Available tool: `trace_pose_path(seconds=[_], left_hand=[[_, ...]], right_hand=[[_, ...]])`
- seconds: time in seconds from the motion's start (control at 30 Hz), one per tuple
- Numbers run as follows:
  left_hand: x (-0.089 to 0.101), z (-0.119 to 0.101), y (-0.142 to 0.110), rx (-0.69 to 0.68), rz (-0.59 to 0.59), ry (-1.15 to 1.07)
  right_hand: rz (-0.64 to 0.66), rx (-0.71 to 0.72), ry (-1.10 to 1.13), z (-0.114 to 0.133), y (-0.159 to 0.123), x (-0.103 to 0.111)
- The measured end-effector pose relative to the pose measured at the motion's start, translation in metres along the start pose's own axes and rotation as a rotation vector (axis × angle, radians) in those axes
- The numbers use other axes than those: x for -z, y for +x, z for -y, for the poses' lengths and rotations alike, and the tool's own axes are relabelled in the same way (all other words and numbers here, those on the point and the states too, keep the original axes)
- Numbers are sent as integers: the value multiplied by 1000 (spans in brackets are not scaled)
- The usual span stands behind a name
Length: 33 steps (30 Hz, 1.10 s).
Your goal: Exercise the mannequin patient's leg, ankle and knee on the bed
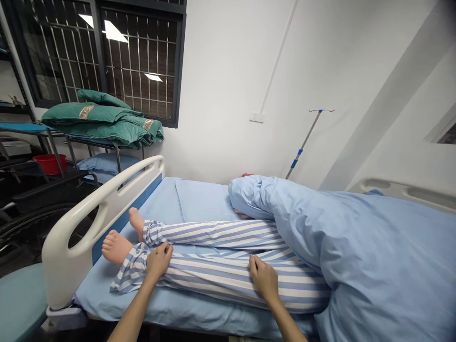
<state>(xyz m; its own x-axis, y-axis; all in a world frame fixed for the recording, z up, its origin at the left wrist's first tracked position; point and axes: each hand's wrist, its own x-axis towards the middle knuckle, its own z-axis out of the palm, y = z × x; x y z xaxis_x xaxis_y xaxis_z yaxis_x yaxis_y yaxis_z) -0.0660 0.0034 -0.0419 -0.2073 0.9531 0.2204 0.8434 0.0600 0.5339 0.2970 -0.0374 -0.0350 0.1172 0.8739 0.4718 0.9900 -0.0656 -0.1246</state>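
Note:
A care manikin with smooth pinkish feet [116, 247] lies on the bed in blue-and-white striped pajama trousers [213, 273]. My left hand [159, 260] is closed on the trouser leg nearer to me, just above the ankle. Further up the same leg, around the knee, my right hand [263, 278] is closed on the striped cloth, its fingers curled under and partly hidden. A light blue quilt [356, 247] is folded back over the upper body and covers it. Beneath the legs spreads a light blue bed sheet [199, 199].
A white footboard [107, 204] closes off the left end. Beyond it are a wheelchair [46, 209], green folded bedding [107, 118] on a stand, and a red bucket [50, 164]. An IV pole [302, 145] rises behind the bed by the wall.

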Motion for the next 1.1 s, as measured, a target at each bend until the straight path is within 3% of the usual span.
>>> trace_pose_path(seconds=[0.5,0.8,0.93,1.1], left_hand=[[12,-5,-7,65,66,-77],[12,-4,-9,51,65,-79],[9,-3,-9,52,36,-61],[3,0,-9,35,-11,-59]], right_hand=[[35,-18,20,4,-1,1],[54,-38,374,13,5,5],[117,-23,739,68,12,-4],[296,40,1118,195,19,-11]])
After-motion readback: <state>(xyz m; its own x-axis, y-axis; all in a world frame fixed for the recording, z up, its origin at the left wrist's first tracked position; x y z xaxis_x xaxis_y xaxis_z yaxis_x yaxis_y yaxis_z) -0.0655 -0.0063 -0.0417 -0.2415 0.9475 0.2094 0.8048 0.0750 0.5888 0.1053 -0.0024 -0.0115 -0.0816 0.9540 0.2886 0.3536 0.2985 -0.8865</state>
